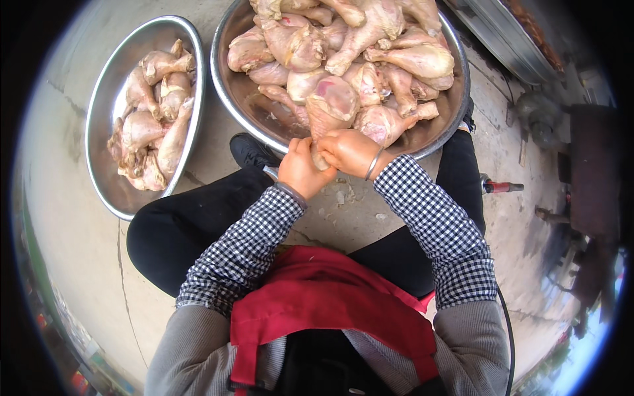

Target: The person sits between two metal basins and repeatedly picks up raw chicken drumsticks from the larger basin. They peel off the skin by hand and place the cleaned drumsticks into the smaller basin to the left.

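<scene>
Both my hands are together at the near rim of a large metal basin (221,86) heaped with raw chicken legs (370,30). One chicken leg (332,105) points away from me, thick end on the heap, narrow end between my hands. My right hand (349,152) is closed round that narrow end. Pressed beside it, my left hand (305,170) is closed at the same end, its fingertips partly hidden. A short strip of metal (271,173) shows beside my left hand; its kind and whether I hold it cannot be made out.
To the left, a smaller metal basin (105,178) holds several chicken legs. My black-trousered legs (191,224) frame the large basin. Pale scraps (340,197) dot the concrete floor. A red-handled object (505,187) lies right of my knee. A metal container (505,36) stands at the upper right.
</scene>
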### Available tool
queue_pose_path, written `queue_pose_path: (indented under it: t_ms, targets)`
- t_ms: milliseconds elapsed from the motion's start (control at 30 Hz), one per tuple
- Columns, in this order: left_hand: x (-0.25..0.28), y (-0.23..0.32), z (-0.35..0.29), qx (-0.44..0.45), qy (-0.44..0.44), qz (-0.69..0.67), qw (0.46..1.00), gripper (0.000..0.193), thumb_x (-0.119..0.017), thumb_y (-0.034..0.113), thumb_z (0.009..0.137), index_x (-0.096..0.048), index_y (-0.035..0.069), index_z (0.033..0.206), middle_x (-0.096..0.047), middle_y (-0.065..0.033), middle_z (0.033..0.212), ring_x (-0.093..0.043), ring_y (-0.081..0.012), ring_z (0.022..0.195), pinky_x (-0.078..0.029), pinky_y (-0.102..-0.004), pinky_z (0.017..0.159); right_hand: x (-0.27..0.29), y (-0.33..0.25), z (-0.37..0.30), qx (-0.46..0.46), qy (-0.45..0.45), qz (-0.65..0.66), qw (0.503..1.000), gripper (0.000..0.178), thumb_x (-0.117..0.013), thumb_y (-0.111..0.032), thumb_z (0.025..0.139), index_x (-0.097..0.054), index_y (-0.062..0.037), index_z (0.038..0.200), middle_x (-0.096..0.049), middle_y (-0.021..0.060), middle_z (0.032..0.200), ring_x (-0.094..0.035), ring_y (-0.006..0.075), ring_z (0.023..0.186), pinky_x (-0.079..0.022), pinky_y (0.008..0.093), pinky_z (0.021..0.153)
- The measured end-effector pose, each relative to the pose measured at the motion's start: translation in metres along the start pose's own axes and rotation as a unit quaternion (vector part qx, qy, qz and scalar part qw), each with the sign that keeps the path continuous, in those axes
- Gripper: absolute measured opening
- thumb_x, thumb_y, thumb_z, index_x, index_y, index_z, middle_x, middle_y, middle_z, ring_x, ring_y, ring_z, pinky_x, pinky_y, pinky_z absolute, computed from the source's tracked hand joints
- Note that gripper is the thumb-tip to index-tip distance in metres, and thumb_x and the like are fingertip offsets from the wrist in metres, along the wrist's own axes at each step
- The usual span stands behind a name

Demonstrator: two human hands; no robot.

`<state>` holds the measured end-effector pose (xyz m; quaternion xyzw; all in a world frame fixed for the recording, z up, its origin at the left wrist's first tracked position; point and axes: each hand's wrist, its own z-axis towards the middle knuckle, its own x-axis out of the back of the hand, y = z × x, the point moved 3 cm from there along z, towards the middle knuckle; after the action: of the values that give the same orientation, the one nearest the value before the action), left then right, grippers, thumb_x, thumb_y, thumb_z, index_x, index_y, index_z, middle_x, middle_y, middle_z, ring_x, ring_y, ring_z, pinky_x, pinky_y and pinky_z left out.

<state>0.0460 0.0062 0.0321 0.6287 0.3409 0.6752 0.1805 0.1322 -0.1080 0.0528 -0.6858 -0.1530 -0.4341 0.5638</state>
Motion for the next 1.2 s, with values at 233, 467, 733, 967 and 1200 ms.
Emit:
queue_pose_path:
  t_ms: [233, 467, 733, 967, 1200]
  targets:
    - [0.001, 0.003, 0.0, 0.003, 0.008, -0.012, 1.0, 0.06, -0.077, 0.027, 0.064, -0.057, -0.007, 0.11, -0.059, -0.0203, 0.098, -0.061, -0.0352, 0.089, -0.051, -0.0389, 0.079, -0.005, 0.011, 0.002, 0.02, 0.014, -0.079, 0.997, 0.014, -0.061, -0.012, 0.077, -0.062, -0.0005, 0.086, -0.065, 0.0151, 0.081, -0.064, 0.0333, 0.074, -0.052, 0.041, 0.068]
    - [0.005, 0.003, -0.001, -0.002, 0.015, 0.004, 1.0, 0.062, -0.079, 0.028, 0.064, -0.057, -0.008, 0.109, -0.059, -0.0202, 0.097, -0.061, -0.0343, 0.088, -0.052, -0.038, 0.079, 0.002, 0.031, -0.022, -0.151, 0.097, 0.18, 0.967, 0.007, -0.055, -0.003, 0.083, -0.059, -0.0013, 0.088, -0.064, 0.0112, 0.077, -0.064, 0.0234, 0.071, -0.052, 0.0345, 0.065]
    - [-0.003, 0.002, 0.0, 0.001, -0.01, 0.004, 1.0, 0.065, -0.078, 0.033, 0.066, -0.055, -0.005, 0.113, -0.057, -0.0196, 0.105, -0.062, -0.0347, 0.092, -0.053, -0.0391, 0.08, -0.007, 0.026, -0.024, -0.187, 0.094, 0.342, 0.916, 0.004, -0.059, -0.001, 0.081, -0.062, 0.0004, 0.084, -0.06, 0.0032, 0.071, -0.054, 0.0084, 0.068, -0.048, 0.0241, 0.064]
    - [0.003, -0.006, 0.004, 0.035, -0.014, -0.016, 0.999, 0.064, -0.078, 0.028, 0.062, -0.056, -0.006, 0.112, -0.057, -0.0206, 0.101, -0.062, -0.0351, 0.09, -0.052, -0.039, 0.08, 0.0, 0.001, 0.002, 0.001, 0.046, 0.07, 0.996, 0.014, -0.064, -0.007, 0.078, -0.063, -0.0011, 0.092, -0.063, 0.0151, 0.083, -0.062, 0.0325, 0.075, -0.051, 0.0381, 0.067]
    - [-0.001, -0.008, -0.007, 0.01, -0.047, -0.027, 0.998, 0.061, -0.075, 0.027, 0.064, -0.05, -0.008, 0.106, -0.05, -0.0226, 0.1, -0.061, -0.0376, 0.084, -0.053, -0.0421, 0.074, -0.014, 0.01, -0.004, 0.072, 0.03, -0.042, 0.996, 0.007, -0.06, -0.001, 0.079, -0.054, 0.0001, 0.083, -0.057, 0.0203, 0.078, -0.057, 0.0387, 0.074, -0.047, 0.0459, 0.067]
